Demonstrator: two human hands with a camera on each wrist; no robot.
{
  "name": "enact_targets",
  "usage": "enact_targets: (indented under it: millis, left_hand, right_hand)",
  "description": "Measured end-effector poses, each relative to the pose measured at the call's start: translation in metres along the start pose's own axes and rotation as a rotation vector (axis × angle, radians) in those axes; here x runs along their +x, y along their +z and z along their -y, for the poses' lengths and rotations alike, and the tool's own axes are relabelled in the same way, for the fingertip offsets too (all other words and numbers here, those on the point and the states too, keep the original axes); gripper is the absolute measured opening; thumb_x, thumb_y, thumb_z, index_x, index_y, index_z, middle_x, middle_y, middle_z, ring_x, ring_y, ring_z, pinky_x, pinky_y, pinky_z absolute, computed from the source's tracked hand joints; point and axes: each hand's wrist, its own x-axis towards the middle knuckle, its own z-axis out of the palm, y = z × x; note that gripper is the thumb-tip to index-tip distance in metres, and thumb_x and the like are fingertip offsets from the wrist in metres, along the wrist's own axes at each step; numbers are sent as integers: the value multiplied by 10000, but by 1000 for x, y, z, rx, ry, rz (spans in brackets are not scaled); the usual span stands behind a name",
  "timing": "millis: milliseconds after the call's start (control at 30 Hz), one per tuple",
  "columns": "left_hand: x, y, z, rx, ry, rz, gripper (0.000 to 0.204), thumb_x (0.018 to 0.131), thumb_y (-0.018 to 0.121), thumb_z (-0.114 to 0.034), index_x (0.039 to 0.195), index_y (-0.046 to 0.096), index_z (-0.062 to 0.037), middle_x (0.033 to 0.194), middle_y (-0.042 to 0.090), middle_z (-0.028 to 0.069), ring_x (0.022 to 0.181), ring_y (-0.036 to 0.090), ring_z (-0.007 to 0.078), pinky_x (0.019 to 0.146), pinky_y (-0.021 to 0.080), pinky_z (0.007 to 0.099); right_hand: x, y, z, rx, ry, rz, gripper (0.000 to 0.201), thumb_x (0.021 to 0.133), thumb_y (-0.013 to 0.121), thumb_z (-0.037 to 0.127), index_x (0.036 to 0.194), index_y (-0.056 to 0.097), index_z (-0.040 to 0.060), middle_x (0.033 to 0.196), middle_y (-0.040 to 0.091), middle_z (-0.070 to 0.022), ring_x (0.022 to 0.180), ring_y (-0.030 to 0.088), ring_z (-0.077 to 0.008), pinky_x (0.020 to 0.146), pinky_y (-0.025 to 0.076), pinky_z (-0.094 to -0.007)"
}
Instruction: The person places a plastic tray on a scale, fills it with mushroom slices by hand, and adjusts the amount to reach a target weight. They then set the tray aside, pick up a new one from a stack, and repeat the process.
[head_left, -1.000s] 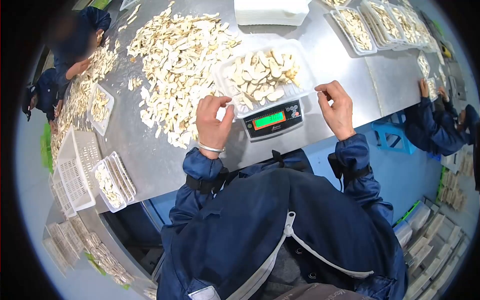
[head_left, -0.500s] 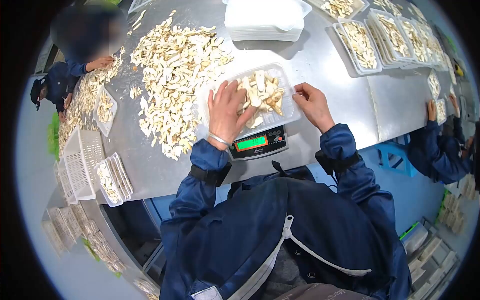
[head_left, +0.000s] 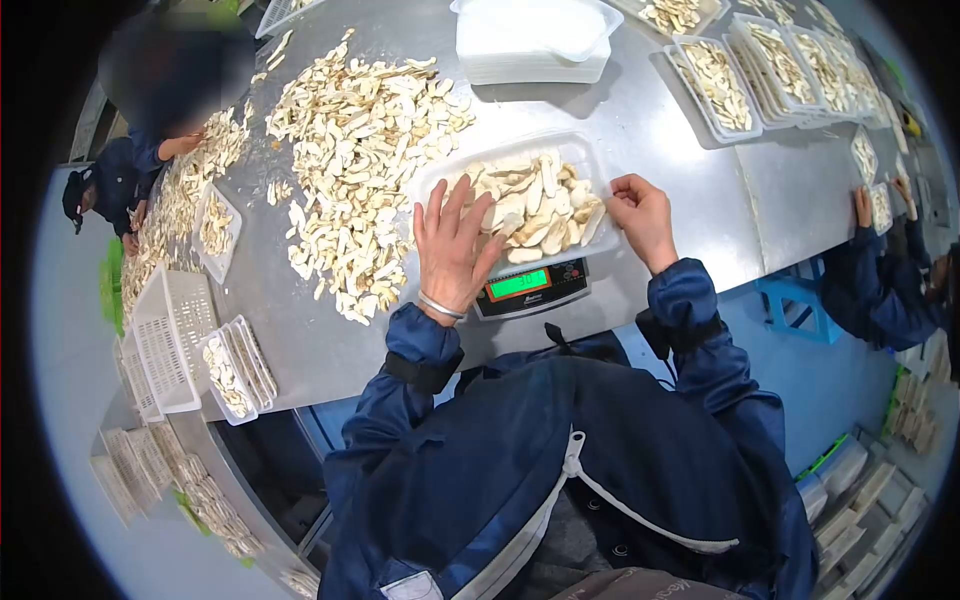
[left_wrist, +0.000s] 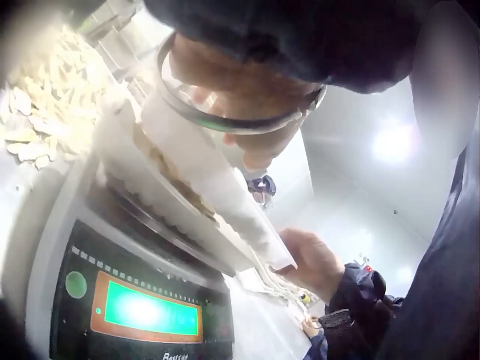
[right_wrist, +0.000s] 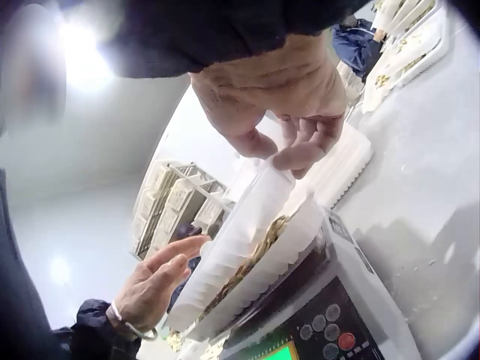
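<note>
A translucent plastic tray (head_left: 590, 150) of pale sliced mushrooms (head_left: 545, 205) sits over the digital scale (head_left: 530, 298), whose green display is lit. Both wrist views show a white upper tray (right_wrist: 232, 247) tilted above a lower tray (right_wrist: 296, 247), with brownish slices (right_wrist: 255, 259) between them. My right hand (head_left: 643, 220) pinches the tray's right corner between thumb and fingers. Over the tray's left side, my left hand (head_left: 455, 250) lies with fingers spread and straight, its fingertips right at the tray wall in the right wrist view.
A large heap of mushroom slices (head_left: 365, 150) covers the steel table left of the scale. Stacked white trays (head_left: 530, 55) stand behind it. Filled trays (head_left: 715, 85) line the back right. White baskets (head_left: 165, 335) stand at the left edge. Other people work at both sides.
Both hands have come in from beside the scale: the left onto the tray's left side, the right onto its right corner. The slices in the tray lie differently.
</note>
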Motion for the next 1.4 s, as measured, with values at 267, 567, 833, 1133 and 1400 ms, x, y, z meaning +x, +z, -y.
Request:
enact_targets:
  millis: [267, 567, 833, 1133, 1400]
  left_hand:
    - [-6, -9, 6, 21, 100, 71, 479, 823, 654, -290, 1268, 541, -156, 1418, 405, 73, 1338, 298, 344, 1068, 196, 566]
    - [-17, -24, 17, -47, -70, -94, 493, 844, 624, -221, 1297, 495, -76, 1401, 399, 155, 1332, 314, 350, 1084, 232, 507]
    - [-57, 13, 31, -544, -581, -252, 571, 922, 453, -146, 1396, 243, 95, 1410, 332, 294, 1302, 351, 410, 1082, 283, 381]
    - [-53, 28, 32, -702, -660, -374, 500, 911, 396, -55, 1389, 315, 68, 1362, 430, 264, 1269, 426, 328, 1062, 306, 325]
    - [-46, 41, 20, -691, -545, -418, 461, 912, 417, -30, 1368, 387, 37, 1350, 463, 234, 1237, 464, 309, 1030, 350, 331]
  right_hand:
    - [2, 9, 7, -76, -63, 2, 188, 736, 642, 65, 881, 627, -54, 695, 602, -57, 643, 536, -84, 611, 457, -239]
    - [21, 15, 12, -202, -73, 157, 194, 768, 621, 115, 882, 614, -42, 687, 596, -42, 609, 522, -79, 569, 437, -238]
    - [28, 3, 19, -284, -28, 106, 210, 860, 525, 113, 997, 616, -18, 779, 620, -58, 620, 560, -113, 589, 471, -255]
    - [33, -5, 4, 73, 205, 443, 137, 869, 544, 85, 973, 589, 9, 798, 619, -19, 652, 559, -87, 591, 453, -235]
    - [27, -38, -8, 178, 120, 456, 107, 858, 566, 86, 946, 545, 28, 808, 596, -20, 704, 561, -93, 608, 434, -227]
